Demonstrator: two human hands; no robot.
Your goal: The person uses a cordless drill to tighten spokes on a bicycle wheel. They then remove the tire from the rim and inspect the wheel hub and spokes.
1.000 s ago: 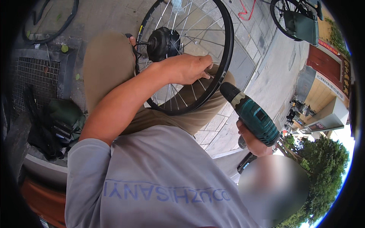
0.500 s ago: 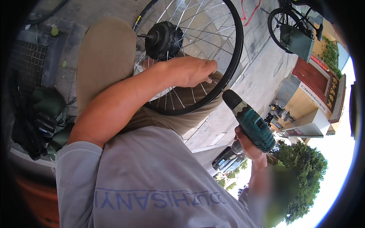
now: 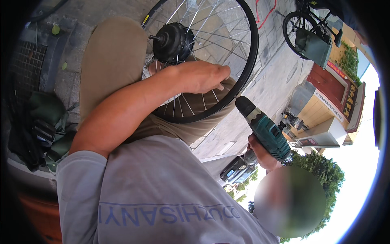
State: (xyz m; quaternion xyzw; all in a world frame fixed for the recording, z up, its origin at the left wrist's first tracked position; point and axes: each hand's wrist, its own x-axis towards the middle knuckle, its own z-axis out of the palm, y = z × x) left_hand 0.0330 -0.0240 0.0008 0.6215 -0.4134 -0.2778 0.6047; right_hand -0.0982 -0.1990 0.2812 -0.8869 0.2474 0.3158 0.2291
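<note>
Head view: the change over the last second is mostly in the framing. The scene has slid and tipped, so the dark parked car beyond the drill shows more fully than before, and the leaf by the drain grate sits higher. Around the hub motor there is another difference: a second ago a cable looped down beside it, whereas now only a short black length shows at the axle end, the rest out of sight.

The work itself has barely shifted. The bicycle wheel is tilted in front of the seated person, its lower rim over the right trouser leg. The right hand is clamped round the cordless drill, whose chuck points at the rim's outer side, just beside it. The left hand reaches among the spokes, fingers curled near the same stretch of rim; whether they pinch a spoke I cannot tell. The hands are apart, on opposite sides of the rim. That steadiness suggests both are busy at one spot, rather than moving round the wheel.
</note>
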